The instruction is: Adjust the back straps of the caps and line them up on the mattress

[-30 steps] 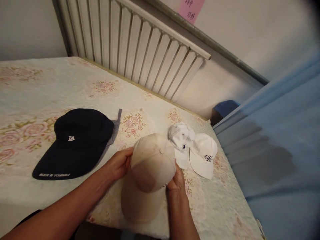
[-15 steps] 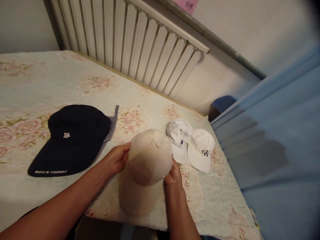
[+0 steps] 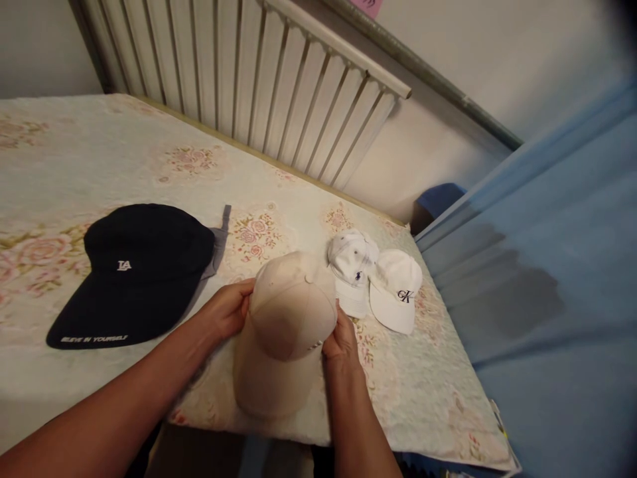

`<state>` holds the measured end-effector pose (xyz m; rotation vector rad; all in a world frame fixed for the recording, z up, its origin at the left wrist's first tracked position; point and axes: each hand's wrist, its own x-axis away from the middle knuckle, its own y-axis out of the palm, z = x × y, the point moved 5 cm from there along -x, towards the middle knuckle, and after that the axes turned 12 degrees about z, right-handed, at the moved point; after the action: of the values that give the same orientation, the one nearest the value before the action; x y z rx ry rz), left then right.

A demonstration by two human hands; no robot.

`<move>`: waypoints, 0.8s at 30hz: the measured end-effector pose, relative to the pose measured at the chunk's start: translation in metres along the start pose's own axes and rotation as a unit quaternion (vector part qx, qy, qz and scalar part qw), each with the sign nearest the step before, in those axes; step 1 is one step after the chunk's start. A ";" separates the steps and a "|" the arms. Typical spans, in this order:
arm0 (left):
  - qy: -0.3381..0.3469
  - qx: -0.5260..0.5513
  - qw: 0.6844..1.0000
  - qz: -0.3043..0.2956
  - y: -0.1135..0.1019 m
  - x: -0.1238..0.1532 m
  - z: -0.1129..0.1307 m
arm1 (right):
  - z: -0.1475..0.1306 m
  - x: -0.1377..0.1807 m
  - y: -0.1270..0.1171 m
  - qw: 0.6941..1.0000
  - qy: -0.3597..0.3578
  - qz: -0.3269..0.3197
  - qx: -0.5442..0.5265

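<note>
A cream cap (image 3: 286,332) is being held between two hands, over the near edge of a flowery cloth (image 3: 239,172). One side is being gripped by the left hand (image 3: 229,309), the other by the right hand (image 3: 342,337). A big dark cap (image 3: 149,252) is being seen to the left, and a white horse cap (image 3: 348,262) and a white letter cap (image 3: 398,282) to the right.

a white slatted panel (image 3: 285,86) stands behind the floral cloth (image 3: 124,153); a blue curtain (image 3: 527,365) hangs at right, and a pink paper (image 3: 369,6) shows at the top edge.
</note>
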<state>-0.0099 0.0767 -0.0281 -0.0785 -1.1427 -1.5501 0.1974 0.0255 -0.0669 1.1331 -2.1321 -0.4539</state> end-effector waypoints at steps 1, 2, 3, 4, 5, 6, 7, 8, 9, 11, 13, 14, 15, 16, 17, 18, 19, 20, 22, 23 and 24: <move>0.003 0.001 1.000 -0.003 -0.001 -0.001 0.000 | 0.000 0.000 0.000 1.000 0.000 -0.002 0.003; 0.006 0.001 1.000 -0.005 -0.001 -0.002 0.000 | 0.000 0.000 0.000 1.000 -0.001 -0.002 0.006; 0.010 0.001 1.000 -0.006 -0.002 -0.002 0.001 | 0.001 -0.001 0.000 1.000 -0.001 -0.002 0.007; 0.014 0.001 1.000 -0.006 -0.003 -0.002 0.001 | 0.001 -0.001 0.000 1.000 -0.001 -0.003 0.007; 0.015 -0.001 1.000 -0.006 -0.004 -0.003 0.002 | 0.002 -0.001 0.000 1.000 0.001 -0.005 0.007; 0.014 -0.004 1.000 -0.005 -0.004 -0.003 0.002 | 0.003 -0.001 0.000 1.000 0.004 -0.008 0.008; 0.012 -0.007 1.000 -0.005 -0.005 -0.002 0.002 | 0.003 -0.001 0.000 1.000 0.007 -0.011 0.009; 0.010 -0.009 1.000 -0.005 -0.005 -0.002 0.002 | 0.004 -0.001 0.001 1.000 0.009 -0.013 0.010; 0.008 -0.011 1.000 -0.003 -0.005 -0.002 0.002 | 0.005 -0.001 0.000 1.000 0.012 -0.013 0.013; 0.004 -0.016 1.000 0.002 -0.005 -0.002 0.002 | 0.005 -0.002 0.000 1.000 0.012 -0.006 0.018; 0.002 -0.018 1.000 0.004 -0.004 -0.002 0.003 | 0.005 -0.003 -0.002 1.000 0.008 0.005 0.023; 0.001 -0.019 1.000 0.004 -0.004 -0.001 0.003 | 0.005 -0.004 -0.002 1.000 0.005 0.010 0.025; 0.001 -0.017 1.000 0.003 -0.003 -0.001 0.003 | 0.005 -0.004 -0.002 1.000 0.001 0.012 0.025; 0.002 -0.016 1.000 0.002 -0.003 -0.001 0.003 | 0.004 -0.004 -0.002 1.000 -0.003 0.014 0.026; 0.003 -0.013 1.000 0.002 -0.003 -0.001 0.003 | 0.004 -0.004 -0.002 1.000 -0.006 0.014 0.027; 0.004 -0.012 1.000 0.005 -0.003 -0.001 0.003 | 0.004 -0.004 -0.002 0.999 -0.009 0.014 0.028; 0.003 -0.011 1.000 0.008 -0.003 -0.001 0.003 | 0.003 -0.005 -0.002 0.999 -0.011 0.012 0.030; 0.004 -0.011 1.000 0.009 -0.003 -0.002 0.003 | 0.003 -0.005 -0.002 0.999 -0.012 0.010 0.034; 0.005 -0.008 1.000 0.011 -0.004 -0.003 0.004 | 0.004 -0.005 -0.001 0.999 -0.012 0.004 0.044; 0.005 -0.007 1.000 0.011 -0.005 -0.004 0.003 | 0.004 -0.005 -0.001 0.999 -0.012 0.002 0.049; 0.002 -0.004 1.000 0.010 -0.006 -0.005 0.003 | 0.004 -0.005 -0.001 0.999 -0.011 0.001 0.050</move>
<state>-0.0145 0.0815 -0.0326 -0.0915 -1.1282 -1.5371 0.1974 0.0294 -0.0719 1.1855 -2.1961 -0.3621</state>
